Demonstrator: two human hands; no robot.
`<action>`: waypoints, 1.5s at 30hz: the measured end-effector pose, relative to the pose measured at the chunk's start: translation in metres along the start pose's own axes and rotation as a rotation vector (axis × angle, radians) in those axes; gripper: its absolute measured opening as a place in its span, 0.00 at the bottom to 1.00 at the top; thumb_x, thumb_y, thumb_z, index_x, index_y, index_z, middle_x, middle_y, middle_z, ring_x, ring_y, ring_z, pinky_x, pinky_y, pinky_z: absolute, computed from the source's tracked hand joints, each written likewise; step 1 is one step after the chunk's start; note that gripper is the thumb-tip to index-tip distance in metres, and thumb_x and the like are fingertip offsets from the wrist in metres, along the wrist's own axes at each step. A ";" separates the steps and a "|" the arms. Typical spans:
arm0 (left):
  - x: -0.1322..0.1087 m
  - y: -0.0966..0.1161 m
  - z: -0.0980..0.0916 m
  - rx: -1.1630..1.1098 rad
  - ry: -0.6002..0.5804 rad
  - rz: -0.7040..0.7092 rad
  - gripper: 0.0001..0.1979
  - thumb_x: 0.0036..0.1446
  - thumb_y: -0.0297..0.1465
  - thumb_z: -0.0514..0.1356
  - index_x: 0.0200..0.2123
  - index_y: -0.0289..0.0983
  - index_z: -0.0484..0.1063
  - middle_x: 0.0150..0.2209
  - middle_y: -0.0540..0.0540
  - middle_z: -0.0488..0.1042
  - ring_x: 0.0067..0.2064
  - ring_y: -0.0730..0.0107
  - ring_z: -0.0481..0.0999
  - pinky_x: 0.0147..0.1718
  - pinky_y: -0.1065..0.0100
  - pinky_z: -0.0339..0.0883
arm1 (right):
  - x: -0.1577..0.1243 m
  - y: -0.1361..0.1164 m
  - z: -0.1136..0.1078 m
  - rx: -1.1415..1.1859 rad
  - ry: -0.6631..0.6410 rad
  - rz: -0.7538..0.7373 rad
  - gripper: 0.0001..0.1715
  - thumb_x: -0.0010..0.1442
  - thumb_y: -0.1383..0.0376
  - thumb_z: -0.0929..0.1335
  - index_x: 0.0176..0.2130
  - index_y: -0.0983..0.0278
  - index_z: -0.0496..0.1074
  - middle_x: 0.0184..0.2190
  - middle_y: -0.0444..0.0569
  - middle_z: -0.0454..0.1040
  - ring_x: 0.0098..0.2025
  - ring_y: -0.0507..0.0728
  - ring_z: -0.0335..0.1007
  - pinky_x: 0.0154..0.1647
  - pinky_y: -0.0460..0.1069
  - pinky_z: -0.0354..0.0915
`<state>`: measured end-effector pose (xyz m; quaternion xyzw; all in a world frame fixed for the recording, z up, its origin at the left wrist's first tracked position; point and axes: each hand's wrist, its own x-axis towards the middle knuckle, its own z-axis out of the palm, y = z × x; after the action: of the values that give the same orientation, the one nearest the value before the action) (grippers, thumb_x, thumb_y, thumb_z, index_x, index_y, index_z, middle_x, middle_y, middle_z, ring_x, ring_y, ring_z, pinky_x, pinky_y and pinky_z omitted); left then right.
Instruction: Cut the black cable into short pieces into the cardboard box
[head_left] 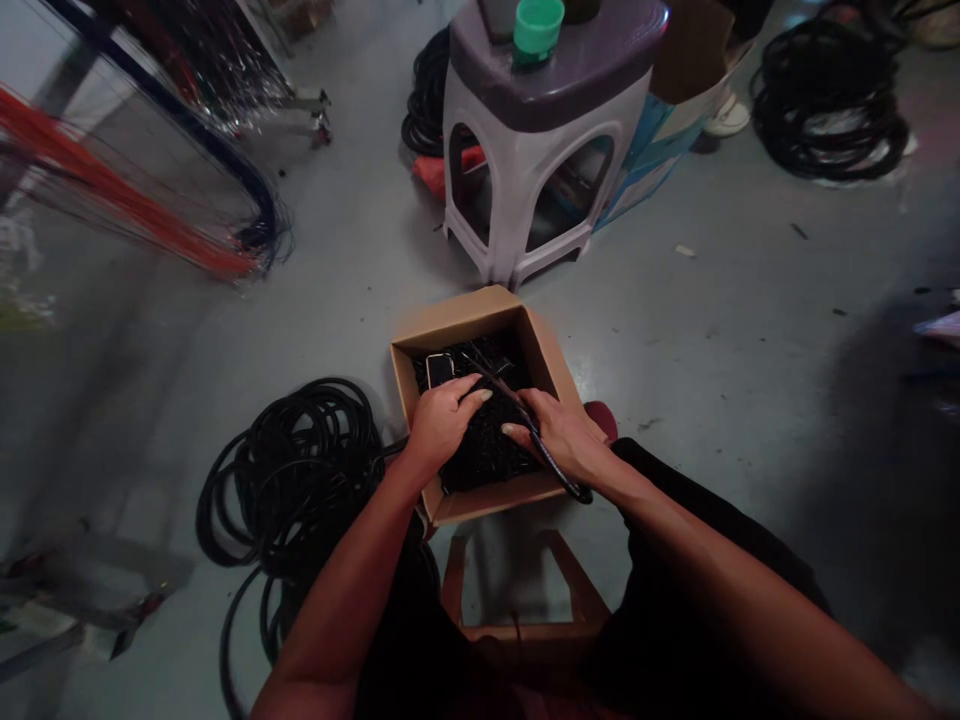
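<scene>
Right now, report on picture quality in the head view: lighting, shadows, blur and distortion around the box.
In the head view, the light is dim and the black cable in the box sinks into shadow, its strands hard to separate; the wide lens bows the stool and stretches the right arm; the orange wires at left smear; a dark shadow lies on the floor at right.

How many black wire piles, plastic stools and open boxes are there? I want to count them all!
Black cable coils: 3
Plastic stool: 1
Open cardboard box: 1
Total: 5
</scene>
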<state>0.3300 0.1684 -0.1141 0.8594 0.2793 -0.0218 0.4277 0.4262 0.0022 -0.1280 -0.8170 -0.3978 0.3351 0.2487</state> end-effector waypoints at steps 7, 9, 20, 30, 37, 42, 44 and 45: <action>-0.002 0.003 0.002 0.023 0.003 -0.010 0.18 0.61 0.35 0.54 0.51 0.36 0.74 0.53 0.43 0.74 0.54 0.61 0.73 0.56 0.61 0.63 | 0.001 0.000 0.003 0.020 0.005 -0.008 0.18 0.63 0.55 0.61 0.47 0.63 0.64 0.41 0.54 0.71 0.40 0.60 0.67 0.37 0.51 0.58; -0.002 0.002 0.001 0.002 -0.007 -0.020 0.19 0.61 0.35 0.54 0.52 0.36 0.73 0.51 0.43 0.75 0.52 0.61 0.74 0.54 0.61 0.64 | 0.000 -0.002 0.001 0.002 0.000 0.001 0.16 0.63 0.57 0.60 0.47 0.63 0.63 0.40 0.54 0.71 0.40 0.60 0.68 0.36 0.51 0.57; -0.001 -0.002 0.001 -0.080 -0.063 -0.050 0.21 0.61 0.37 0.53 0.54 0.35 0.72 0.38 0.43 0.80 0.38 0.65 0.77 0.39 0.66 0.70 | -0.001 -0.003 0.002 0.045 -0.014 0.019 0.10 0.60 0.60 0.60 0.41 0.62 0.61 0.37 0.52 0.70 0.35 0.58 0.66 0.34 0.51 0.56; 0.000 -0.003 0.001 -0.076 -0.075 -0.069 0.22 0.60 0.36 0.54 0.54 0.31 0.71 0.36 0.41 0.80 0.33 0.68 0.76 0.36 0.68 0.69 | -0.001 -0.005 0.001 0.051 -0.052 0.046 0.06 0.60 0.61 0.59 0.38 0.62 0.58 0.33 0.49 0.69 0.31 0.55 0.64 0.31 0.48 0.53; 0.000 -0.003 -0.002 -0.024 -0.105 -0.044 0.21 0.61 0.35 0.53 0.53 0.31 0.72 0.35 0.43 0.80 0.32 0.70 0.76 0.35 0.70 0.68 | -0.002 -0.005 0.001 0.033 -0.072 0.034 0.06 0.61 0.61 0.59 0.37 0.62 0.57 0.31 0.47 0.68 0.29 0.53 0.62 0.29 0.47 0.50; 0.000 -0.003 -0.003 0.029 -0.132 -0.057 0.22 0.62 0.35 0.52 0.55 0.30 0.70 0.38 0.41 0.80 0.37 0.66 0.77 0.40 0.67 0.69 | -0.002 -0.002 0.004 0.028 -0.085 0.033 0.06 0.62 0.61 0.59 0.37 0.62 0.57 0.30 0.47 0.67 0.28 0.53 0.62 0.29 0.47 0.50; 0.000 -0.002 -0.002 0.069 -0.136 -0.051 0.22 0.62 0.34 0.52 0.55 0.29 0.70 0.41 0.40 0.79 0.41 0.64 0.78 0.45 0.65 0.68 | -0.002 0.001 0.008 0.029 -0.076 0.029 0.07 0.62 0.61 0.59 0.38 0.62 0.58 0.32 0.48 0.68 0.30 0.54 0.63 0.30 0.47 0.52; 0.001 -0.002 -0.002 0.096 -0.136 -0.042 0.21 0.62 0.34 0.52 0.54 0.29 0.70 0.43 0.39 0.79 0.43 0.63 0.77 0.47 0.64 0.67 | -0.001 0.003 0.011 0.030 -0.066 0.022 0.08 0.62 0.60 0.59 0.39 0.62 0.58 0.33 0.49 0.68 0.32 0.55 0.64 0.32 0.48 0.53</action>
<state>0.3291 0.1710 -0.1149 0.8695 0.2660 -0.1022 0.4035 0.4193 0.0010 -0.1366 -0.8061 -0.3915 0.3706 0.2440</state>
